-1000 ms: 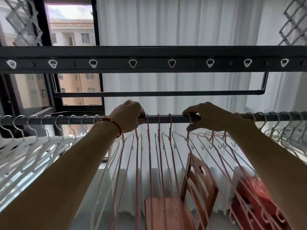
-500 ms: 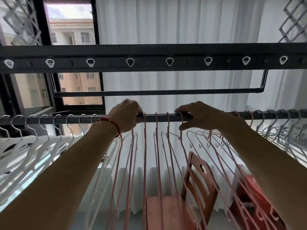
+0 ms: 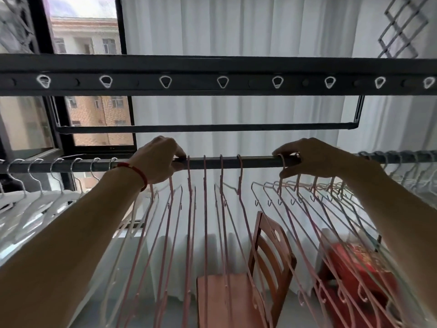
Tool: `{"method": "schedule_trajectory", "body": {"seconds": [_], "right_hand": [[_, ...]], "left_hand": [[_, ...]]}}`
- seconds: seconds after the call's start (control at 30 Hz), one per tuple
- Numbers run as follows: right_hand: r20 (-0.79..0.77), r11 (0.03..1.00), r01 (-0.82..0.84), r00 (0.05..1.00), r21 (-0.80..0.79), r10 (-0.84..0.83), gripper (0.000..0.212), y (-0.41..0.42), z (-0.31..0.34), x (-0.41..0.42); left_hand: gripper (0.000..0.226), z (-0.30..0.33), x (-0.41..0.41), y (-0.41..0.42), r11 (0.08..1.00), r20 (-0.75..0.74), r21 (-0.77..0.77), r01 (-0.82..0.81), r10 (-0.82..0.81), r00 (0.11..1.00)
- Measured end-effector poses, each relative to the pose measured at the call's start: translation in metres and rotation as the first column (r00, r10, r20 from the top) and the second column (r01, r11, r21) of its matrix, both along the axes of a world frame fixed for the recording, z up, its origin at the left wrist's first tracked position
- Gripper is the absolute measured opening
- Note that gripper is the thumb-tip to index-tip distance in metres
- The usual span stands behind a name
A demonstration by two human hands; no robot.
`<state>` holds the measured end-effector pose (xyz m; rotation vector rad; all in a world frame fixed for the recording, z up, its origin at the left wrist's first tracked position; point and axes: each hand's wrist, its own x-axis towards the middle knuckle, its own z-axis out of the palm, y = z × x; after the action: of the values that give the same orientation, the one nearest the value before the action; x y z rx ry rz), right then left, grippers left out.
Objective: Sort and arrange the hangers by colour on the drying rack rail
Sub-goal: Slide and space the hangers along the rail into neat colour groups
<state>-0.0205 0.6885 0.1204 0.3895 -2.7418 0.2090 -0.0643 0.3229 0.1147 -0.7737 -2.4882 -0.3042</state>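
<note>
Two bare forearms reaching up and forward from the lower corners. Left hand (image 3: 157, 159), red cord bracelet (image 3: 136, 172) at the wrist, grip curled over the rail (image 3: 255, 161) at the left end of the pink group; whether a hook lies inside that grip, not discernible. Right hand (image 3: 314, 158), fingers over the rail, thumb beneath, grip pinching the hook of one pink hanger (image 3: 282, 183). Rail: dark, long axis running left to right across the view. Pink hangers (image 3: 205, 209) strung between and under both hands, hooks over the rail, bodies hanging downward, those at right fanned toward the lower right. White hangers (image 3: 42, 200) bunched at the left end of the rail; grey hangers (image 3: 411, 171) at the far right end, blurred. Below: wooden chair (image 3: 269, 261) and red box (image 3: 350, 263). Above: dark rack beam (image 3: 212, 74) with white-ringed holes. Beyond: white curtain (image 3: 236, 31), window (image 3: 94, 114). No legible writing or labels.
</note>
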Motion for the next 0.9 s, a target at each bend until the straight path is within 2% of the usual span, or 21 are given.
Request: {"method": "schedule_trajectory", "body": {"seconds": [0.13,0.37,0.67,0.8,0.9], "right_hand": [[-0.019,0.998,-0.059,0.998,-0.018,0.059,0.056,-0.011,-0.001,-0.003],[-0.034,0.993,-0.109,0.993,0.041,0.111,0.049,-0.039,-0.001,-0.013],[-0.003,0.991,-0.116,0.993,0.071,0.116,0.044,-0.048,0.003,-0.015],[-0.002,0.993,-0.097,0.995,0.074,0.097,0.049,-0.05,0.003,-0.015],[0.025,0.994,-0.102,0.994,0.029,0.102,0.078,-0.043,0.0,-0.012]], "left_hand": [[0.027,0.0,0.002,0.001,1.0,-0.003,0.0,-0.013,0.013,1.0],[0.027,0.0,0.005,0.005,1.0,0.005,0.001,-0.025,0.025,1.0],[0.025,-0.001,0.005,0.003,1.0,0.005,-0.006,-0.026,0.026,1.0],[0.025,0.0,0.007,0.002,1.0,0.007,-0.016,-0.022,0.022,1.0],[0.025,0.003,0.007,0.0,0.999,0.055,-0.02,-0.035,0.036,0.998]]}}
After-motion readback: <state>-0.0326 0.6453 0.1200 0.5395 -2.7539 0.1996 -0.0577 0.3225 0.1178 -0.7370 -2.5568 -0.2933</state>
